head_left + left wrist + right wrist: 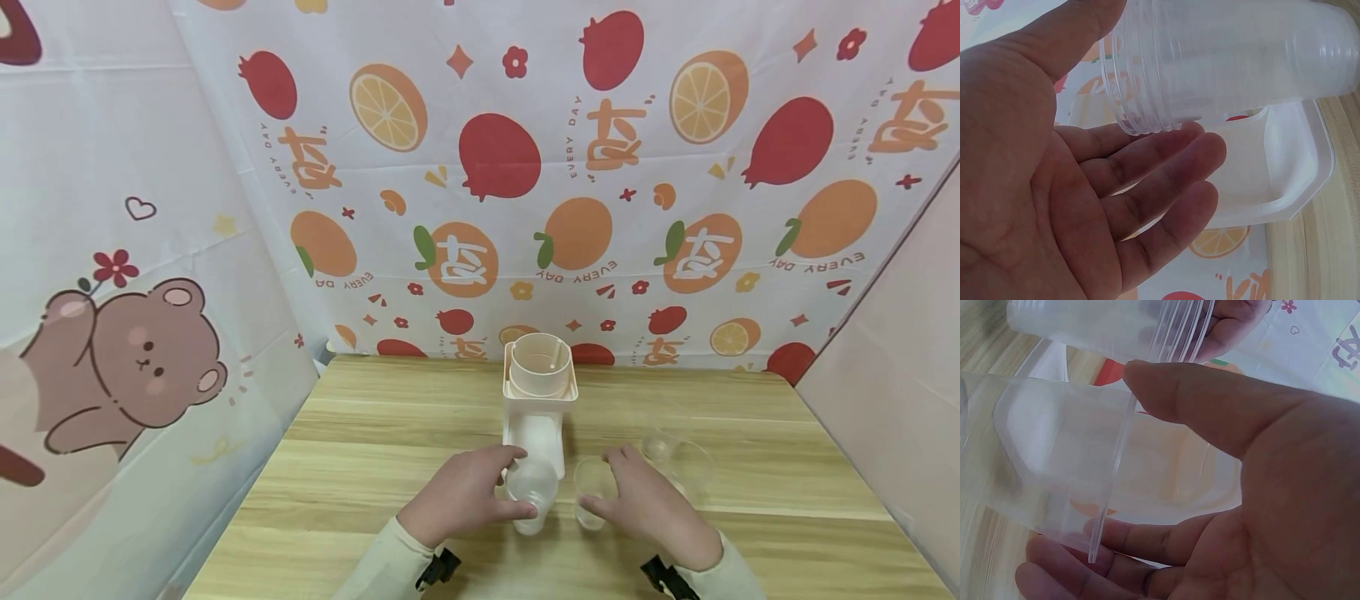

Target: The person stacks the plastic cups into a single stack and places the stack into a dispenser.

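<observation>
Rim up, a nested stack of clear plastic cups (pixel 534 483) stands in front of the white dispenser (pixel 542 408). My left hand (pixel 468 493) grips the stack near its rims, thumb on the near side. In the left wrist view several rims of the stack (pixel 1229 59) show, and the other fingers spread below. Just right of it, my right hand (pixel 651 510) holds a single clear plastic cup (pixel 589 492) at its rim. The right wrist view shows this cup (pixel 1054 450) between thumb and fingers, with the stack beside it.
The dispenser has a round, open-topped tube over a square collar and a tray-like base. Right of my right hand, more clear plastic pieces (pixel 692 467) lie on the wood-grain table (pixel 405 417). A fruit-printed cloth (pixel 498 158) hangs behind the table.
</observation>
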### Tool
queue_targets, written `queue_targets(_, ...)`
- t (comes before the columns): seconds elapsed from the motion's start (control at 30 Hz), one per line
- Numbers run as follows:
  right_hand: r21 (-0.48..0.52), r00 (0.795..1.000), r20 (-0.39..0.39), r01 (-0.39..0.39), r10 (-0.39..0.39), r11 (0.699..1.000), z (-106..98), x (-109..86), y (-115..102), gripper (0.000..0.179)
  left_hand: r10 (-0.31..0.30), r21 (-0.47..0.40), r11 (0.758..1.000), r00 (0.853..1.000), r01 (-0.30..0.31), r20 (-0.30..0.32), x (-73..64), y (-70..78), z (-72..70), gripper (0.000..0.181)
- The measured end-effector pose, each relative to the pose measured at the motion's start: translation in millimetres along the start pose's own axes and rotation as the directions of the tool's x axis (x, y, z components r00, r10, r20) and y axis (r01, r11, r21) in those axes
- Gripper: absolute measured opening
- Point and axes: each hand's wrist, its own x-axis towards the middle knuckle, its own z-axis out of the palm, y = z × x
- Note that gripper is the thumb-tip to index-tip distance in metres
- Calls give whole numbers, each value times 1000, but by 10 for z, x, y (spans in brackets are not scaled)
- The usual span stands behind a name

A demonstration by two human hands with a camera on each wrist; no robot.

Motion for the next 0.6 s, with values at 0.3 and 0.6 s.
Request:
queue_targets(0.3,-23,1000,-20,12,-12,1000,8,-27,-10,71,-2,9,1000,1000,2,-2,-19,6,4,74)
queue_targets(0.6,-23,999,-50,19,-20,1000,31,-48,-13,66,-8,1,1000,1000,8,9,-30,-6,23,74)
